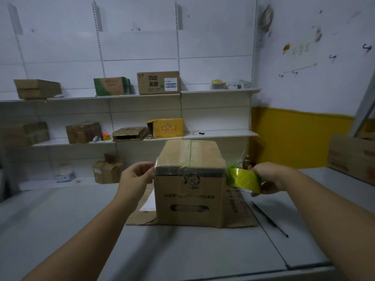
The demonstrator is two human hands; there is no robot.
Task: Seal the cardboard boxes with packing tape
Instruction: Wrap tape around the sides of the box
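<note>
With left hand (136, 175), pinching the tape strip (190, 170) at the box's (190, 195) near-left top corner; with right hand (271, 177), gripping the tape roll (243, 179) just right of the box. Stretched crosswise along the box's near top edge. Farther back, taped along the lid seam (190, 151).

The box (190, 191) stands on flat cardboard (239, 211) in the middle of the table (162, 252). The left hand (136, 177) is at the box's upper left corner, pinching the end of the tape (188, 171). The tape runs across the top of the front face to the roll (243, 179), which the right hand (269, 177) grips just right of the box. A pen (269, 220) lies on the table further right. Behind are shelves (129, 96) bearing shelf boxes (158, 83). A carton (353, 157) sits at far right.
</note>
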